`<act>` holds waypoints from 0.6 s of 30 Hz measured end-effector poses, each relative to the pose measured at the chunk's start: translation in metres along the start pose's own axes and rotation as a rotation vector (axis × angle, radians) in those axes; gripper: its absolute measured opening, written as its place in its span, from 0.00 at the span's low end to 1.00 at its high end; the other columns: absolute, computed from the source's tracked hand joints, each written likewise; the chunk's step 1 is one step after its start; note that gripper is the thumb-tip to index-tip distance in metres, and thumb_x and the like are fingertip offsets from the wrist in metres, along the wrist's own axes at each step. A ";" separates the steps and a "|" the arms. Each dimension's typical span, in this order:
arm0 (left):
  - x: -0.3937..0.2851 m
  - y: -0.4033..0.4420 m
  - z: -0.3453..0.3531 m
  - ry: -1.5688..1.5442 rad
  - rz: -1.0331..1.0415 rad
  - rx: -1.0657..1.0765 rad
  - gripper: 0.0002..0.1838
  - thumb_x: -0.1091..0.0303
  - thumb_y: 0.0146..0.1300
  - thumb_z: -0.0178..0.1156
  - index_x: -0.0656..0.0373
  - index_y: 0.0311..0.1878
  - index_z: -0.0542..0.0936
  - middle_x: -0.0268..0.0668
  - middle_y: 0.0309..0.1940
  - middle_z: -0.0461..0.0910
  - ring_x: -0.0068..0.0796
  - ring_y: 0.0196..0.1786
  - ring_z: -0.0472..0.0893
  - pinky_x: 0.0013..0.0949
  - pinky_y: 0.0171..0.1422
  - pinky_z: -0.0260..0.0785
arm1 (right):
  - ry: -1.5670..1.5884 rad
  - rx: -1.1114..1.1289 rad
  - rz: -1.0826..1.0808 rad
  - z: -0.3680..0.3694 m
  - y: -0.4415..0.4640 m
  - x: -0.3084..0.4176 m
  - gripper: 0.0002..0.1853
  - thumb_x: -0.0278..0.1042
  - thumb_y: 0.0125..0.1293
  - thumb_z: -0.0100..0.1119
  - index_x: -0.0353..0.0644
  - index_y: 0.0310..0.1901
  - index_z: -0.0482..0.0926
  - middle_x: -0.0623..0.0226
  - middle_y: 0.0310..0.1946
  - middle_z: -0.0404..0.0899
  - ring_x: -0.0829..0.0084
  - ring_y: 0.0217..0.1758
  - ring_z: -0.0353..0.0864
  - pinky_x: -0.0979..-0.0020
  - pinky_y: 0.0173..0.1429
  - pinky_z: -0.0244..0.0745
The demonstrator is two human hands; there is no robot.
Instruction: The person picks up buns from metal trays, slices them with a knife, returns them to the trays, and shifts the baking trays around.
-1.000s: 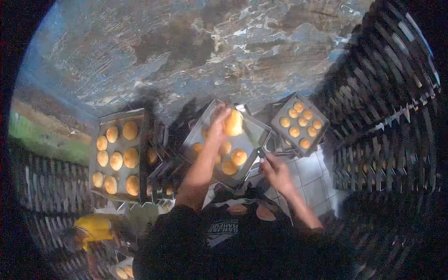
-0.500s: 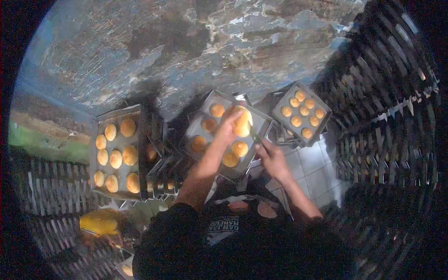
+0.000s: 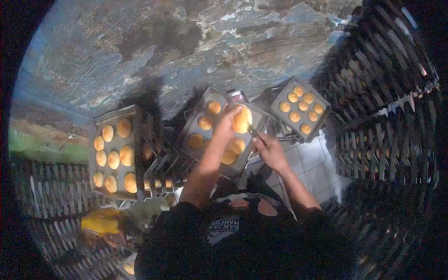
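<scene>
smooth-crusted bun (image 3: 242,120), metal trays (image 3: 116,143), rough wall (image 3: 252,60)
bun crust lightly glossy; trays dull sheet metal; wall paint flaked and scuffed, patchily shiny; floor tiles (image 3: 305,156) smooth with a soft sheen; shirt (image 3: 280,242) of matt cloth, pale lettering.

A: Lettering on site?
B: One patch, pale capitals (image 3: 224,224) on the front of the dark shirt (image 3: 261,240) worn by the person at work.
A: Wording?
B: Two words, large block letters, stacked. One reads GANJAR, fairly sure of it. Other looks like MAHFUD, end letters soft.
A: Finer print?
B: A small line close against the big words. Too small and blurred to make out.
A: Tone?
B: Whitish on near-black cloth, grainy in this dim light.
</scene>
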State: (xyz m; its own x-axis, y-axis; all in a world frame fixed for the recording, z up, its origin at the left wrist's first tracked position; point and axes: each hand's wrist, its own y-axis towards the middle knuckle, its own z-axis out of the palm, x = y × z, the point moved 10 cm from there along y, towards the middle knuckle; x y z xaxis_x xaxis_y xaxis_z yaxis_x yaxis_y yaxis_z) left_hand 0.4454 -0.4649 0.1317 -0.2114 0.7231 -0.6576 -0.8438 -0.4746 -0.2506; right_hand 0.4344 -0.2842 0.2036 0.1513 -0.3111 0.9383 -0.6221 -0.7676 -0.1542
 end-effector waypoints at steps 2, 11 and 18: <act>-0.015 0.006 0.000 -0.052 0.043 0.059 0.28 0.73 0.62 0.68 0.55 0.67 0.74 0.33 0.42 0.82 0.28 0.44 0.84 0.35 0.50 0.80 | -0.037 0.024 -0.010 -0.007 -0.018 -0.003 0.19 0.38 0.78 0.55 0.37 0.63 0.78 0.70 0.27 0.79 0.78 0.32 0.78 0.71 0.40 0.75; 0.046 0.016 -0.017 -0.144 0.133 -0.149 0.19 0.70 0.64 0.67 0.54 0.58 0.78 0.32 0.46 0.81 0.30 0.47 0.82 0.36 0.51 0.79 | 0.005 0.067 0.057 -0.012 0.004 -0.051 0.19 0.40 0.78 0.54 0.39 0.63 0.77 0.66 0.29 0.80 0.77 0.32 0.79 0.70 0.42 0.76; 0.049 0.018 -0.045 -0.185 0.106 -0.186 0.15 0.63 0.69 0.64 0.50 0.57 0.79 0.31 0.45 0.81 0.29 0.48 0.82 0.35 0.50 0.79 | -0.039 0.097 0.171 -0.019 -0.036 -0.113 0.20 0.42 0.78 0.54 0.41 0.64 0.78 0.64 0.30 0.82 0.72 0.34 0.79 0.66 0.44 0.77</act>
State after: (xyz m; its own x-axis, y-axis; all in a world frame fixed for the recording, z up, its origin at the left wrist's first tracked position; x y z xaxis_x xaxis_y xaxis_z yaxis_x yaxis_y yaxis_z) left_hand 0.4420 -0.4609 0.0630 -0.3943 0.7359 -0.5504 -0.7107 -0.6239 -0.3251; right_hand 0.4251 -0.2114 0.1092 0.0806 -0.4616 0.8834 -0.5647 -0.7515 -0.3412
